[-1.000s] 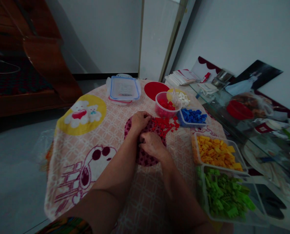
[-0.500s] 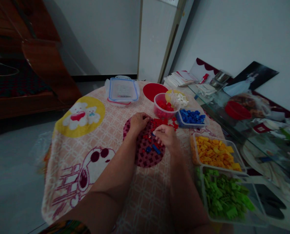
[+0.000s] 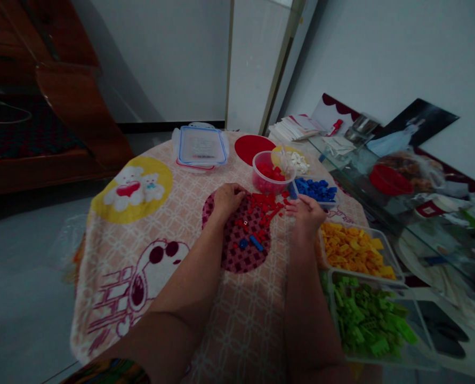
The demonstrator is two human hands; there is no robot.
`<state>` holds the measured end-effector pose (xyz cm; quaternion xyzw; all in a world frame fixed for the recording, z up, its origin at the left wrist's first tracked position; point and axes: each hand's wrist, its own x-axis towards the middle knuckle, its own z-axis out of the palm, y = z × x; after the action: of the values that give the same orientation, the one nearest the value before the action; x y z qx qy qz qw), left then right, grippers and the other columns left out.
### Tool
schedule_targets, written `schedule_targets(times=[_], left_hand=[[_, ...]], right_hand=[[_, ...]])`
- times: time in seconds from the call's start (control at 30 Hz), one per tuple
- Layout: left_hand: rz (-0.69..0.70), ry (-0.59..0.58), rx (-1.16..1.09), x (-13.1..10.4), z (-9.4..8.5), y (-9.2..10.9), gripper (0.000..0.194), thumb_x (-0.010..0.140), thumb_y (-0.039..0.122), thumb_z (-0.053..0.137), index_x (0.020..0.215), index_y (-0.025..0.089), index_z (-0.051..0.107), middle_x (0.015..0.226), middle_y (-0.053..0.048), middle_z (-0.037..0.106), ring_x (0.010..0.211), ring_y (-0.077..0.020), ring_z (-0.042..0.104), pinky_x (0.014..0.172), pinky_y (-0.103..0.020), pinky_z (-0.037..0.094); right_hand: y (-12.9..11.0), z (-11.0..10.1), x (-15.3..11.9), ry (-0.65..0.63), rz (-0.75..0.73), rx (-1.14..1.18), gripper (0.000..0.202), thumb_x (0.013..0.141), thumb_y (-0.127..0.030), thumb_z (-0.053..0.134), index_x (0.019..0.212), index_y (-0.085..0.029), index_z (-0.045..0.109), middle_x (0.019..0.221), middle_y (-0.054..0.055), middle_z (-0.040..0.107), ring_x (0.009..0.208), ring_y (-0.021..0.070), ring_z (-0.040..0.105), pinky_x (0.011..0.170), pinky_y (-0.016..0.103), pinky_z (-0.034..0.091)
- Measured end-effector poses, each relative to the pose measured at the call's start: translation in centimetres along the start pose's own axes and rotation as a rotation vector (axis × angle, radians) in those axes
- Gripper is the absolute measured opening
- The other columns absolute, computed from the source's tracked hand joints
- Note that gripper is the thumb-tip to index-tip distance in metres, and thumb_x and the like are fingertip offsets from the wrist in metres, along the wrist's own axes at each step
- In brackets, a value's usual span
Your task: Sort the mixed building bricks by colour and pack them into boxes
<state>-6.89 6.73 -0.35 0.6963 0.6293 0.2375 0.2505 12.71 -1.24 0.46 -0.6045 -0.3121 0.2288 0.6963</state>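
Note:
My left hand rests at the left edge of the dark red patterned patch of the cloth. Its fingers are bent together by the loose red bricks; anything between them is hidden. My right hand hovers in front of the blue brick box, its fingers drawn together. Whatever the fingertips hold is too small and dark to make out. On the patch lie a long blue brick, a round blue piece and a small pale square piece.
Behind the red bricks stands a round tub of red pieces. Boxes of yellow bricks and green bricks line the right side. White pieces lie beyond. Lidded containers sit at the back left. A glass-topped surface adjoins the table.
My right hand has moved right, from over the patch to in front of the blue box. The blue piece at its fingertips no longer shows. My left hand has stayed in place.

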Motion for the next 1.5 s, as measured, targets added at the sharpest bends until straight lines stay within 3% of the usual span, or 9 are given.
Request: schedule_targets(times=[0.17,0.27,0.4,0.57,0.8,0.93,1.2,1.37,1.5], left_hand=[[-0.006,-0.002,0.018,0.0,0.0,0.0,0.028,0.092,0.026,0.061,0.111,0.02,0.08,0.114,-0.008,0.079,0.107,-0.0233,0.072,0.095,-0.029,0.052],[-0.005,-0.002,0.015,0.1,0.0,0.0,0.029,0.092,0.026,0.061,0.112,0.019,0.08,0.115,-0.008,0.079,0.107,-0.0233,0.072,0.094,-0.029,0.052],[0.014,0.003,0.003,0.1,0.1,-0.2,0.028,0.091,0.025,0.061,0.111,0.019,0.08,0.112,-0.008,0.08,0.104,-0.0224,0.072,0.093,-0.028,0.053],[0.009,0.013,-0.009,0.2,0.2,-0.4,0.027,0.09,0.025,0.062,0.109,0.021,0.081,0.11,-0.007,0.08,0.104,-0.0226,0.072,0.094,-0.03,0.053],[-0.007,0.011,-0.028,0.0,0.0,0.0,0.025,0.089,0.024,0.063,0.107,0.022,0.081,0.108,-0.005,0.08,0.104,-0.0225,0.072,0.093,-0.028,0.053],[-0.005,0.011,-0.024,-0.1,-0.1,0.1,0.025,0.089,0.024,0.062,0.106,0.023,0.081,0.109,-0.005,0.08,0.104,-0.0221,0.072,0.094,-0.028,0.053],[-0.001,0.003,-0.012,0.1,0.1,-0.1,0.027,0.09,0.025,0.062,0.109,0.021,0.081,0.111,-0.007,0.08,0.103,-0.0224,0.072,0.095,-0.03,0.053],[0.002,-0.005,-0.008,0.0,0.0,-0.1,0.027,0.091,0.025,0.061,0.109,0.022,0.081,0.112,-0.006,0.08,0.105,-0.0221,0.072,0.096,-0.029,0.053],[0.007,0.006,-0.01,0.0,0.0,-0.1,0.027,0.091,0.025,0.061,0.109,0.022,0.081,0.113,-0.006,0.08,0.106,-0.0226,0.072,0.096,-0.029,0.053]], right_hand=[[-1.1,0.2,-1.7,-0.649,0.156,-0.362,0.015,0.071,-0.031,0.065,0.077,-0.018,0.067,0.057,-0.002,0.065,0.044,0.0111,0.058,0.043,0.02,0.046],[-2.1,0.1,-2.6,-0.917,0.068,-0.616,0.005,0.073,-0.022,0.064,0.074,-0.019,0.068,0.058,-0.003,0.064,0.05,0.0113,0.059,0.049,0.02,0.044],[-3.5,0.8,-3.9,-1.105,-0.117,-1.037,0.002,0.076,-0.021,0.073,0.077,-0.02,0.072,0.071,0.001,0.071,0.069,0.016,0.067,0.06,0.023,0.045],[-4.5,2.6,-6.0,-1.138,-0.302,-1.405,0.018,0.079,-0.021,0.074,0.097,-0.019,0.075,0.102,0.011,0.077,0.097,0.0247,0.071,0.077,0.029,0.049],[-4.4,3.2,-6.6,-1.038,-0.325,-1.404,0.025,0.083,-0.01,0.059,0.101,-0.018,0.074,0.104,0.017,0.077,0.1,0.0287,0.072,0.082,0.034,0.05],[-3.9,2.1,-5.2,-0.98,-0.307,-1.175,0.032,0.078,-0.012,0.062,0.105,-0.021,0.075,0.102,0.009,0.077,0.1,0.0251,0.071,0.085,0.033,0.051],[-1.8,0.4,-2.3,-0.715,-0.065,-0.597,0.013,0.07,-0.02,0.06,0.078,-0.02,0.071,0.059,-0.002,0.064,0.054,0.0147,0.061,0.054,0.024,0.049],[-1.2,-0.3,-0.8,-0.338,0.031,-0.37,0.018,0.071,-0.032,0.063,0.082,-0.019,0.068,0.054,-0.003,0.062,0.042,0.0138,0.055,0.04,0.023,0.044],[0.1,-1.1,0.8,0.091,-0.091,-0.099,0.041,0.073,-0.034,0.062,0.109,-0.014,0.066,0.074,0.003,0.069,0.061,0.0187,0.069,0.055,0.03,0.058]])
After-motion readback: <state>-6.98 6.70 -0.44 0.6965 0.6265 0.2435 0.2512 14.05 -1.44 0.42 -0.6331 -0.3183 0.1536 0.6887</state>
